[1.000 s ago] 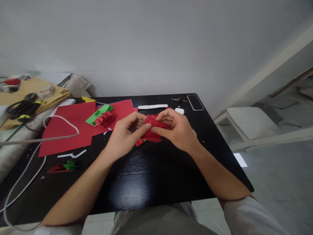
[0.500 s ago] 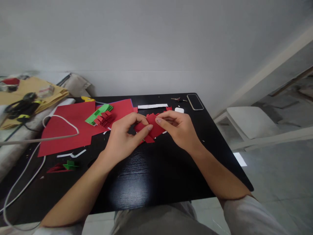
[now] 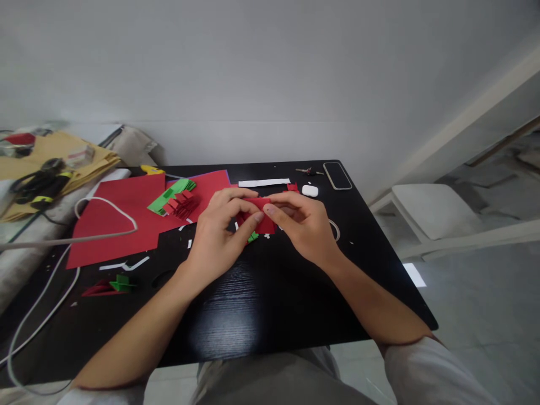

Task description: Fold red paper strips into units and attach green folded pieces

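A folded red paper piece (image 3: 265,224) is pinched between my two hands above the black table. My left hand (image 3: 228,225) grips its left side, thumb in front and fingers behind. At its right side my right hand (image 3: 301,222) holds it with thumb and fingertips. A bit of green paper (image 3: 253,237) shows just below the red piece, partly hidden by my left hand. Behind the hands lie a white paper strip (image 3: 264,183) and small red paper pieces (image 3: 292,187).
Red sheets (image 3: 122,225), a green folded stack (image 3: 162,203) and a red folded stack (image 3: 180,206) lie left. Nearer is a red and green piece (image 3: 120,284). A white cable (image 3: 42,244) crosses the left side. A white case (image 3: 310,191), keys (image 3: 310,171) and phone (image 3: 337,176) sit back right.
The red piece has been turned and shows a smaller, more upright face between my hands. My left fingers have lifted and spread over its top edge. A roll beside my right wrist is now visible.
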`<state>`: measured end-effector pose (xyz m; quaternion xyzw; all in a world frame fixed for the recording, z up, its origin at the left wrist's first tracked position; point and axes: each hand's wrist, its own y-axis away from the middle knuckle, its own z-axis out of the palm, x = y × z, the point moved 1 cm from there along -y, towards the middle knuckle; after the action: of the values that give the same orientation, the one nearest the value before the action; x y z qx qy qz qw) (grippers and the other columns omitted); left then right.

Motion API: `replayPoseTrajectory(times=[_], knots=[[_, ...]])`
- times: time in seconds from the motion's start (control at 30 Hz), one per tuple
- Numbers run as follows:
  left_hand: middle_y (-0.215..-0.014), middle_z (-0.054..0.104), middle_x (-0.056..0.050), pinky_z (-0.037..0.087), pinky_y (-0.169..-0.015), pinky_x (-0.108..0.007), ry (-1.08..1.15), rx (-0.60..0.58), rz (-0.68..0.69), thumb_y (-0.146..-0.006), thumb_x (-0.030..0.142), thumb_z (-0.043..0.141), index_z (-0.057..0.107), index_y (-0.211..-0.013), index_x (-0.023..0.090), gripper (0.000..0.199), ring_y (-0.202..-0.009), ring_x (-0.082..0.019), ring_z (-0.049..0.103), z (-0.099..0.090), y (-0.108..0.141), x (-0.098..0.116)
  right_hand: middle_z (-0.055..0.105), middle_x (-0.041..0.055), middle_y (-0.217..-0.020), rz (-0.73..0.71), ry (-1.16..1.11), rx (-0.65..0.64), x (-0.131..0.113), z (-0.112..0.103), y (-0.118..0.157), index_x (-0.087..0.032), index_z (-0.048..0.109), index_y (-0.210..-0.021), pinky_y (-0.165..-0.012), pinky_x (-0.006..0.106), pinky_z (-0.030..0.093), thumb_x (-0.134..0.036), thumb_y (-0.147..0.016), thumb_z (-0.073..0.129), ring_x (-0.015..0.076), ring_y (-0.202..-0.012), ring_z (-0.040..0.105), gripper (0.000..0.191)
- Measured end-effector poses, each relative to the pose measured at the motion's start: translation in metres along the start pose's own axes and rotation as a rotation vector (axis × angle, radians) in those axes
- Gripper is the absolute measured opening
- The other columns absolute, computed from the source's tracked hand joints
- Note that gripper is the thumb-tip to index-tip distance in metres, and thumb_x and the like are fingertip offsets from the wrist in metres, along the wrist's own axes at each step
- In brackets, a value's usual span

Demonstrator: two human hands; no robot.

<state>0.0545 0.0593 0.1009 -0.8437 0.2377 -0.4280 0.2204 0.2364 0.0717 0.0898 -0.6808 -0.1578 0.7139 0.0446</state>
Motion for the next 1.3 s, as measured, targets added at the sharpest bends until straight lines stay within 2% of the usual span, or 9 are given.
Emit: replayPoseTrajectory(times=[0.2,0.33,0.47,0.6,0.7,0.87,1.03,1.13,1.3], knots=[[-0.113,0.073,-0.007,0.050,-0.100,-0.043,-0.072,0.019,0.028,-0.096,0.023,0.068,0.069,-0.085,0.023,0.011,-0.111,-0.024,0.065,0.003,0.001,0.005,0.079,0.0017,-0.086,-0.012,0.123,0.052,-0.002,-0.001,0.002,-0.023,0.080,-0.094,-0.069,0.031,0.063,-0.045,-0.088,0.081,0.0183,-0.076,0.075,0.022],[-0.112,0.073,-0.006,0.049,-0.098,-0.044,-0.098,0.051,-0.008,-0.093,0.026,0.072,0.069,-0.079,0.023,0.015,-0.110,-0.025,0.065,0.004,0.001,0.006,0.078,0.0023,-0.085,-0.033,0.169,0.096,-0.002,0.000,0.004,-0.023,0.080,-0.094,-0.069,0.031,0.061,-0.045,-0.090,0.078,0.0181,-0.074,0.073,0.023],[-0.100,0.072,-0.003,0.050,-0.094,-0.040,-0.021,0.083,-0.071,-0.088,0.025,0.077,0.062,-0.072,0.021,0.022,-0.102,-0.023,0.067,0.001,0.002,0.007,0.078,0.0025,-0.085,-0.033,0.163,0.110,-0.001,-0.001,0.003,-0.021,0.077,-0.093,-0.066,0.030,0.059,-0.043,-0.092,0.076,0.0173,-0.074,0.072,0.021],[-0.100,0.070,-0.003,0.052,-0.089,-0.036,0.170,0.041,-0.172,-0.091,0.025,0.071,0.063,-0.093,0.022,0.008,-0.095,-0.020,0.067,-0.006,0.002,0.007,0.077,0.0020,-0.086,-0.013,0.143,0.034,0.001,-0.002,0.000,-0.021,0.074,-0.096,-0.066,0.029,0.059,-0.042,-0.094,0.073,0.0169,-0.076,0.072,0.021],[-0.099,0.071,-0.003,0.053,-0.088,-0.033,0.193,0.003,-0.214,-0.094,0.027,0.068,0.068,-0.104,0.022,0.010,-0.094,-0.019,0.067,-0.009,-0.001,0.003,0.077,0.0023,-0.091,-0.011,0.164,-0.059,0.003,-0.001,-0.001,-0.021,0.071,-0.097,-0.072,0.029,0.059,-0.041,-0.097,0.070,0.0170,-0.081,0.072,0.020],[-0.085,0.072,-0.002,0.050,-0.073,-0.029,0.226,-0.116,-0.270,-0.094,0.038,0.070,0.074,-0.095,0.021,0.017,-0.078,-0.016,0.064,-0.006,-0.006,-0.004,0.077,0.0032,-0.098,0.021,0.144,-0.137,0.007,0.002,0.002,-0.022,0.066,-0.105,-0.083,0.032,0.060,-0.041,-0.096,0.071,0.0181,-0.093,0.074,0.022],[-0.075,0.068,0.000,0.043,-0.062,-0.026,0.309,-0.221,-0.350,-0.094,0.041,0.069,0.071,-0.083,0.019,0.025,-0.068,-0.014,0.058,-0.004,-0.006,-0.010,0.076,0.0001,-0.093,0.042,0.091,-0.179,0.008,0.003,0.004,-0.025,0.055,-0.111,-0.085,0.033,0.061,-0.040,-0.092,0.077,0.0173,-0.089,0.075,0.033],[-0.074,0.068,0.000,0.042,-0.060,-0.025,0.357,-0.242,-0.363,-0.093,0.038,0.070,0.071,-0.081,0.019,0.023,-0.066,-0.013,0.057,-0.004,-0.007,-0.014,0.075,-0.0004,-0.092,0.073,0.078,-0.201,0.007,0.004,0.004,-0.026,0.053,-0.110,-0.085,0.034,0.062,-0.038,-0.091,0.077,0.0175,-0.089,0.076,0.032],[-0.072,0.067,0.000,0.041,-0.059,-0.025,0.401,-0.206,-0.373,-0.093,0.038,0.070,0.070,-0.079,0.019,0.023,-0.063,-0.012,0.055,-0.001,-0.006,-0.014,0.075,-0.0016,-0.088,0.087,0.062,-0.189,0.010,0.004,0.002,-0.024,0.055,-0.108,-0.083,0.033,0.062,-0.035,-0.088,0.079,0.0164,-0.085,0.076,0.033]])
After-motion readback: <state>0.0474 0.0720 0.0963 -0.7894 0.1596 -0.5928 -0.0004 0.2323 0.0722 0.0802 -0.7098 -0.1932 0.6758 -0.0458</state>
